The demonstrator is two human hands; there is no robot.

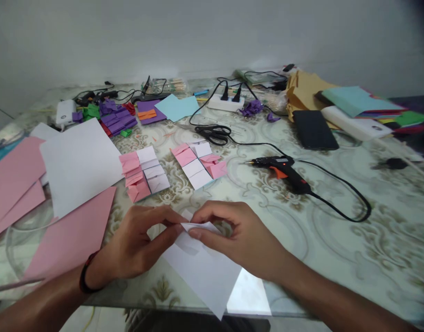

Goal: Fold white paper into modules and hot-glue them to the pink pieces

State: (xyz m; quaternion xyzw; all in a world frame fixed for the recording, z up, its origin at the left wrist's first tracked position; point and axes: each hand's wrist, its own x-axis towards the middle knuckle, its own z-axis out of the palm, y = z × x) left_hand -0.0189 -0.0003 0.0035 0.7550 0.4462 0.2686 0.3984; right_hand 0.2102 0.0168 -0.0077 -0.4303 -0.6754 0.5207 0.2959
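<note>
A white sheet of paper (212, 272) is held up over the front of the table, its lower corner hanging toward the table edge. My left hand (141, 240) pinches the folded top of this paper between thumb and forefinger. Right beside it, my right hand (232, 230) pinches the same fold, thumb in front. Just beyond my hands lie two small folded-paper pieces: a pink and white one (144, 173) to the left and another pink and white one (198, 165) to the right. The inside of the fold is partly hidden by my fingers.
White sheet (80, 166) and pink sheets (77, 235) spread on the left. At right lies a hot glue gun (283, 171) with its looping cord. Scissors (214, 133), a power strip (226, 102), a black tablet-like slab (315, 130) and purple folded papers (117, 119) sit farther back.
</note>
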